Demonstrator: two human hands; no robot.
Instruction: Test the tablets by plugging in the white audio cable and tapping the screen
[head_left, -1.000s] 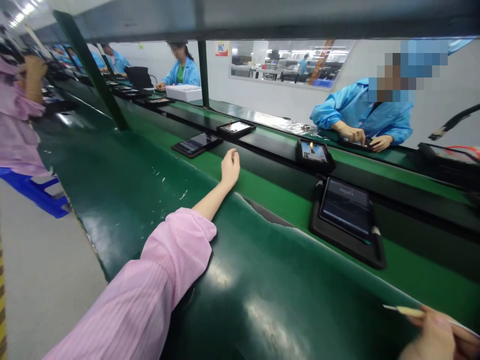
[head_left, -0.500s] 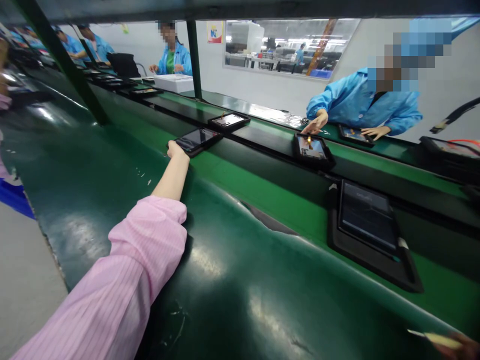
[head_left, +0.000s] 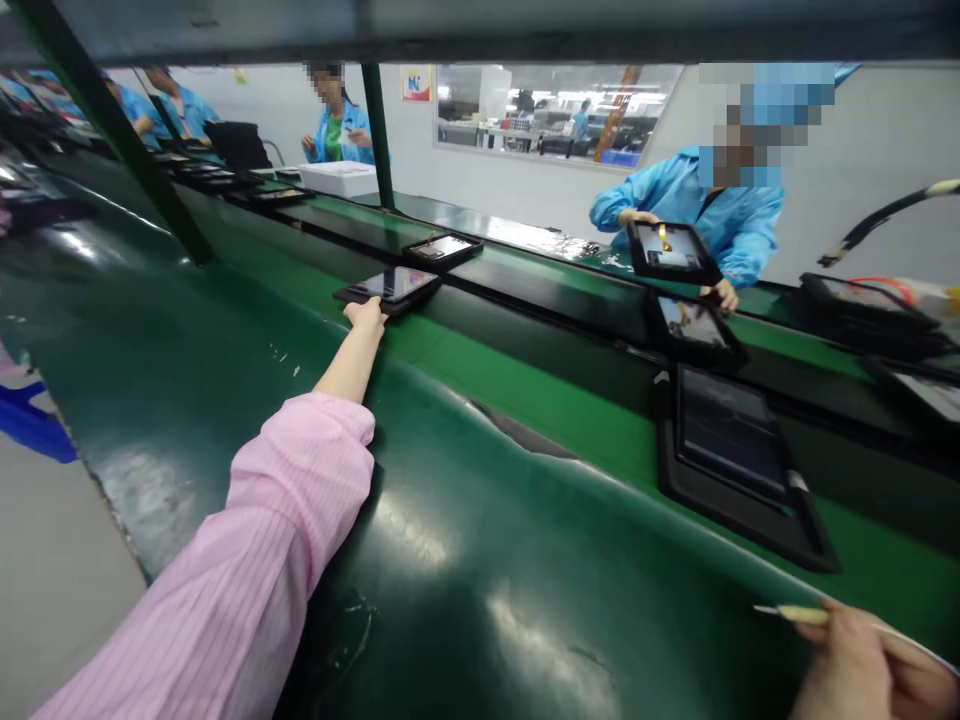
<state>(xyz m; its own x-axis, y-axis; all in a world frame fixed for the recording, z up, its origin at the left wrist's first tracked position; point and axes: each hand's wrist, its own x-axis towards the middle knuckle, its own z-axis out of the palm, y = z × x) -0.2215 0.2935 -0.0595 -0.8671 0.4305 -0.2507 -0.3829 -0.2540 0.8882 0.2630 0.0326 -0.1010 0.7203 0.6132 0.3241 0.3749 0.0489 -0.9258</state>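
Note:
My left arm, in a pink striped sleeve, stretches forward. At its end my left hand [head_left: 367, 314] is closed on the near edge of a black tray [head_left: 351, 294] carrying a tablet [head_left: 401, 284] with a glossy dark screen. Low at the right, my right hand [head_left: 862, 655] pinches a slim tool [head_left: 802, 614] with a pale yellow handle and a thin metal tip pointing left; its exact kind is unclear. Between my hands, further right on the line, another dark tablet [head_left: 731, 430] lies in a black tray [head_left: 750, 530].
A co-worker in blue [head_left: 682, 180] across the line holds up an open tablet in a tray [head_left: 671, 250], above another open unit [head_left: 694, 325]. One more tray [head_left: 442, 248] sits beyond my left hand. A green post [head_left: 112, 130] slants at left; a torn edge [head_left: 521, 432] marks the green bench.
My right hand has come further into view with the tool, moving left and up. The co-worker has lifted a tray off the far side. My left hand stays on its tray.

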